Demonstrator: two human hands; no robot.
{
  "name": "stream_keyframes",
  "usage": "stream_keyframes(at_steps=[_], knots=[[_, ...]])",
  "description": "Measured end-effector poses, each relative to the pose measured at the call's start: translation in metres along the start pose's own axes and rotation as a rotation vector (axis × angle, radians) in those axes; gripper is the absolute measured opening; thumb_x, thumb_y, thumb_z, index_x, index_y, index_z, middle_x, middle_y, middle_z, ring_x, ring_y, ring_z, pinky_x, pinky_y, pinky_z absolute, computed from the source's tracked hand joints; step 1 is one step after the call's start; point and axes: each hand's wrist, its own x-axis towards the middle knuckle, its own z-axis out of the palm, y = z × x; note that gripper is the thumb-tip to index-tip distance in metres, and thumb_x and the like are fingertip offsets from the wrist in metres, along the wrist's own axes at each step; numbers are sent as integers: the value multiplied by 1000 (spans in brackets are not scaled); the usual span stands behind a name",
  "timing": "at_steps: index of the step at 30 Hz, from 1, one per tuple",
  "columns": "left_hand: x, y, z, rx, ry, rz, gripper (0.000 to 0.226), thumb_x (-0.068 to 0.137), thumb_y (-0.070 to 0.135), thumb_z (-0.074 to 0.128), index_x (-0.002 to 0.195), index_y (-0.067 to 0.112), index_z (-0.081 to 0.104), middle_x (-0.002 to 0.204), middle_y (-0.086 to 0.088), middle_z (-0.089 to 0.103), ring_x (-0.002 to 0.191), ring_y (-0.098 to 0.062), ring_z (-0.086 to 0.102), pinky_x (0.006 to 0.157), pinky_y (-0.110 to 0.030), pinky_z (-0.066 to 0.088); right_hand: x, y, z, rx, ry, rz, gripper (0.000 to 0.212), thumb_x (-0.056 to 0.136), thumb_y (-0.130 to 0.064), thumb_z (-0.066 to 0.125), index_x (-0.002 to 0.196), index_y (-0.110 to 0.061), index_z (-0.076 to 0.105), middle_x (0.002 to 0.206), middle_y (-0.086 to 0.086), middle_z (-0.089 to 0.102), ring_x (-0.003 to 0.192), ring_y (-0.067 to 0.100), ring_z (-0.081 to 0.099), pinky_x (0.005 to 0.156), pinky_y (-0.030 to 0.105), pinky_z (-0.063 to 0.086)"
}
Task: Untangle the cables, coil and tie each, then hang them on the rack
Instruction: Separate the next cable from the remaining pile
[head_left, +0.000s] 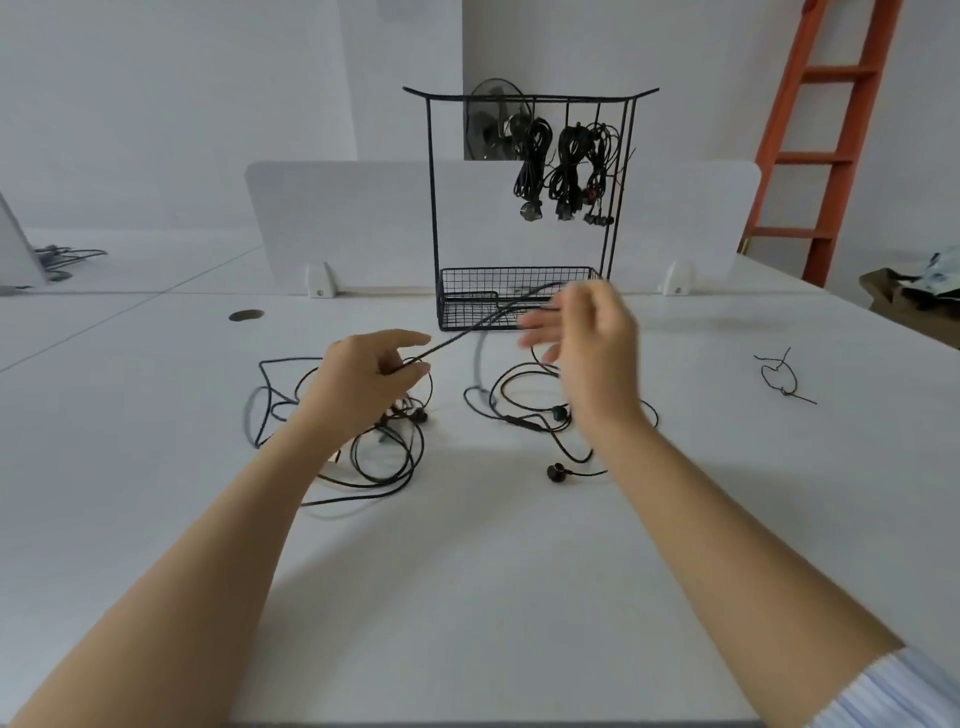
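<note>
Left hand (374, 374) pinches the thin black cable (457, 335); right hand (587, 338), at two o'clock, is blurred, grip unclear. Draw gently, freeing loops.

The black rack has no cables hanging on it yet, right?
Not quite. The black rack already has three coiled cable bundles hanging from its top bar, as the head view shows.
</note>
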Motion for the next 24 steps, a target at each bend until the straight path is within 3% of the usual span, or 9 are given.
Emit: stream_keyframes(at_steps=[4,6,9,12,15,17,19,21,24], knots=[[5,-10,-4,132,-126,-18,10,84,14,65,93,15,70,71,12,62,62,9,56,63,-8,38,28,-9,-33,196,338,6,29,98,-11,31,73,-19,42,70,0,62,64,12,61,52,17,42],[4,-14,-3,275,-243,-7,10,85,16,63,92,18,69,85,7,66,85,-5,59,74,-16,39,39,-13,-51,529,409,115,28,99,-12,27,75,-15,40,61,1,66,61,14,64,53,19,47],[3,-20,-1,595,-365,-90,22,87,37,58,107,29,62,112,5,54,119,-19,40,95,-35,31,48,-14,-69,984,417,248,26,102,-18,24,81,-11,38,57,11,67,55,21,67,53,25,55],[5,-25,-7,539,-434,-162,7,86,37,56,89,31,58,108,2,56,111,-20,45,92,-33,39,53,-11,-82,1019,445,258,22,101,-17,22,85,-13,35,47,8,62,38,17,57,39,18,44],[4,-25,-9,489,-469,-167,17,84,25,59,70,27,49,92,1,58,85,-19,52,69,-27,41,55,-4,-81,503,483,146,23,95,-10,26,74,-16,35,42,0,51,31,10,37,35,16,24],[4,-20,-7,477,-399,-156,21,84,20,56,68,23,44,80,-1,55,78,-21,50,66,-29,40,50,5,-70,-1,363,27,23,91,-20,36,68,-18,39,49,-2,48,36,6,40,41,19,28],[5,-15,-7,368,-258,-158,24,84,12,53,66,17,39,70,-2,49,66,-20,42,55,-26,32,37,13,-52,-483,48,-21,27,88,-39,42,70,-19,44,62,2,55,57,14,54,58,27,39],[7,-13,-9,201,-134,-175,25,84,5,53,66,16,38,66,-4,54,58,-18,40,50,-25,28,18,18,-33,-928,-304,-37,35,91,-54,39,89,-20,48,81,3,64,80,23,59,72,31,39],[5,-11,-11,-64,-73,-184,27,86,2,55,68,16,40,49,4,52,45,-14,38,41,-17,29,-11,20,-7,-1236,-697,-159,58,86,-66,32,124,-24,39,102,5,66,99,26,59,76,32,36]])
